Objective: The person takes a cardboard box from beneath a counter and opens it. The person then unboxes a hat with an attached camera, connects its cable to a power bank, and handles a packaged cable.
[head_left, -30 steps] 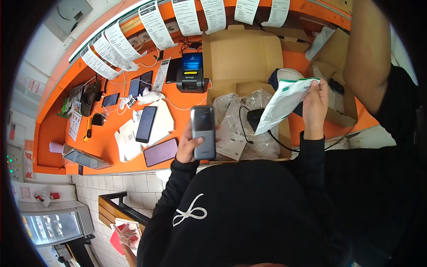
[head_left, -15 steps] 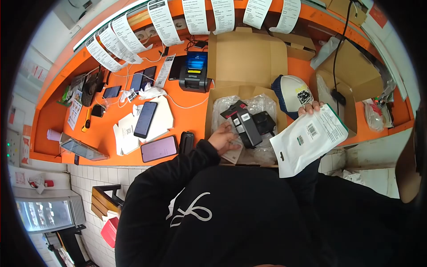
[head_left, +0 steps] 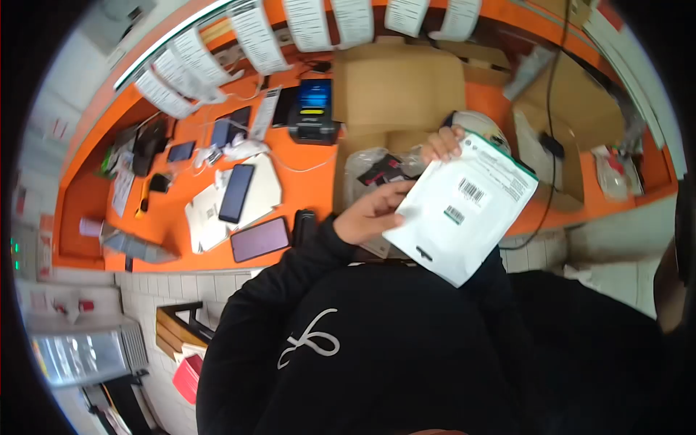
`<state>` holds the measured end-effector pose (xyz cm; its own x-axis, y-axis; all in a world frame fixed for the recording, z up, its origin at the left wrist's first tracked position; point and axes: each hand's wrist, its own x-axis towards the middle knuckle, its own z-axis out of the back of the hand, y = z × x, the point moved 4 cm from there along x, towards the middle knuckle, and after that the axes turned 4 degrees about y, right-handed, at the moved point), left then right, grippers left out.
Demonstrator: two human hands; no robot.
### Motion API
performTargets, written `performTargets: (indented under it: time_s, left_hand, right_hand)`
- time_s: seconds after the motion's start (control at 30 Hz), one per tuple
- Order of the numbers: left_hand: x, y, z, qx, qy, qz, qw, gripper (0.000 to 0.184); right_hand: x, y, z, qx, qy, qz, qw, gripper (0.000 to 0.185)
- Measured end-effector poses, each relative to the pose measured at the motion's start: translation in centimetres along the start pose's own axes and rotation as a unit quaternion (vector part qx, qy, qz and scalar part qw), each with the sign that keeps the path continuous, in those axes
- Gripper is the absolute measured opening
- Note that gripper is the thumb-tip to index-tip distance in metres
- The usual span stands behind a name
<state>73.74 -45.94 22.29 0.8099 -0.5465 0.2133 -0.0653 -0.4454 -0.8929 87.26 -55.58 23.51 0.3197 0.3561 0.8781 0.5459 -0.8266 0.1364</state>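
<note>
A white pouch (head_left: 457, 217) with a green edge, barcode labels and a hang slot is held tilted above the open cardboard box (head_left: 399, 87). My right hand (head_left: 442, 144) is closed on its upper edge. At the pouch's left edge is my left hand (head_left: 373, 212), its thumb over the front and its fingers partly hidden behind. Clear plastic wrap (head_left: 360, 163) and a dark packet (head_left: 384, 170) show inside the box; the pouch covers the rest.
A label printer (head_left: 313, 116), phones (head_left: 236, 193) and papers (head_left: 261, 177) lie on the orange counter left of the box. A cap (head_left: 478, 123) and another open carton (head_left: 565, 138) are on the right. Printed slips (head_left: 308, 25) hang along the back; a black cable (head_left: 552, 94) dangles.
The pouch has moved left and up in my right hand, now covering much of the box. My left hand has come from inside the box to the pouch's edge. The view has shifted slightly.
</note>
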Motion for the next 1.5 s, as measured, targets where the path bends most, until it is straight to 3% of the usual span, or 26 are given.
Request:
performTargets:
  time_s: [0.03, 0.07, 0.1, 0.13, 0.2, 0.27, 0.33, 0.37, 0.43, 0.5, 0.57, 0.63, 0.73, 0.8, 0.93, 1.0, 1.07, 1.2, 1.3, 1.43, 1.47, 1.5]
  left_hand:
    - [-0.2, 0.1, -0.4, 0.018, -0.010, 0.019, 1.000, 0.052]
    - [-0.6, 0.2, 0.1, 0.182, -0.039, -0.010, 0.983, 0.045]
    - [-1.2, 0.9, -0.3, 0.044, -0.059, -0.016, 0.997, 0.041]
    - [-1.9, 1.2, -0.2, 0.019, -0.095, -0.029, 0.995, 0.040]
    - [-3.4, 1.5, 0.3, -0.022, -0.169, -0.094, 0.981, 0.035]
    - [-5.0, 1.7, 1.3, -0.073, -0.255, -0.148, 0.953, 0.038]
    - [-7.3, 0.1, 1.1, -0.066, -0.333, -0.182, 0.923, 0.040]
    - [-8.4, -0.4, 1.0, -0.050, -0.362, -0.207, 0.907, 0.040]
    - [-10.7, -0.8, 0.5, -0.028, -0.402, -0.239, 0.883, 0.040]
    - [-13.2, -0.7, -0.5, 0.026, -0.430, -0.225, 0.874, 0.041]
    - [-15.5, -0.1, -0.9, 0.048, -0.458, -0.256, 0.850, 0.048]
    - [-18.5, 0.4, -1.7, 0.120, -0.527, -0.269, 0.797, 0.059]
    - [-21.8, 1.3, -3.0, 0.076, -0.520, -0.356, 0.773, 0.062]
    - [-23.4, 2.4, -4.8, 0.006, -0.561, -0.342, 0.754, 0.052]
    - [-25.6, 2.0, -7.1, -0.008, -0.579, -0.365, 0.728, 0.042]
    - [-27.2, 2.0, -7.9, -0.015, -0.601, -0.395, 0.694, 0.037]
    - [-29.4, 2.0, -8.7, -0.012, -0.629, -0.434, 0.645, 0.037]
    - [-34.4, 1.8, -11.6, -0.028, -0.651, -0.429, 0.626, 0.040]
    - [-37.7, 2.1, -14.1, -0.011, -0.660, -0.413, 0.628, 0.042]
    - [-41.5, 3.0, -16.9, 0.012, -0.631, -0.445, 0.636, 0.052]
    - [-42.3, 3.4, -17.5, 0.034, -0.637, -0.423, 0.643, 0.064]
    - [-42.8, 3.8, -18.0, 0.031, -0.637, -0.422, 0.645, 0.064]
  right_hand:
    - [0.1, -1.8, -0.2, 0.021, -0.012, -0.034, 0.999, 0.051]
    - [0.1, -2.9, -0.4, 0.038, -0.012, -0.088, 0.995, 0.049]
    - [-0.6, -3.8, -0.7, 0.033, -0.083, -0.080, 0.993, 0.050]
    - [-1.7, -4.1, -1.2, 0.030, -0.151, -0.081, 0.985, 0.052]
    - [-1.8, -4.9, -4.1, 0.000, -0.256, -0.230, 0.939, 0.061]
    - [1.1, -6.6, -9.2, -0.166, -0.379, -0.219, 0.884, 0.068]
    - [0.2, -6.9, -8.8, -0.189, -0.423, -0.229, 0.856, 0.055]
    - [-0.4, -7.5, -8.7, -0.174, -0.411, -0.249, 0.860, 0.055]
    - [-1.7, -8.5, -8.2, -0.441, -0.290, -0.393, 0.753, 0.044]
    - [-1.7, -10.3, -8.6, -0.364, -0.327, -0.405, 0.773, 0.038]
    - [-1.7, -12.0, -9.2, -0.435, -0.248, -0.403, 0.766, 0.033]
    - [-2.0, -13.6, -9.9, -0.472, -0.238, -0.402, 0.748, 0.029]
    - [-2.2, -15.8, -11.7, -0.534, -0.090, -0.461, 0.702, 0.031]
    - [-2.7, -17.9, -13.3, -0.500, -0.055, -0.495, 0.708, 0.031]
    - [-4.6, -20.9, -14.0, -0.365, -0.133, -0.540, 0.747, 0.028]
    - [-4.6, -22.1, -15.0, -0.342, -0.138, -0.533, 0.762, 0.025]
    - [-5.3, -23.8, -15.9, -0.445, 0.014, -0.498, 0.744, 0.022]
    - [-7.0, -27.2, -19.3, -0.401, -0.039, -0.569, 0.717, 0.015]
    - [-8.2, -29.6, -21.5, -0.411, -0.053, -0.563, 0.715, 0.018]
    - [-10.2, -31.8, -23.7, -0.459, -0.053, -0.497, 0.735, 0.019]
    - [-10.1, -32.0, -24.7, -0.523, -0.035, -0.425, 0.738, 0.015]
    - [-9.5, -32.0, -26.3, -0.582, 0.024, -0.358, 0.730, 0.012]
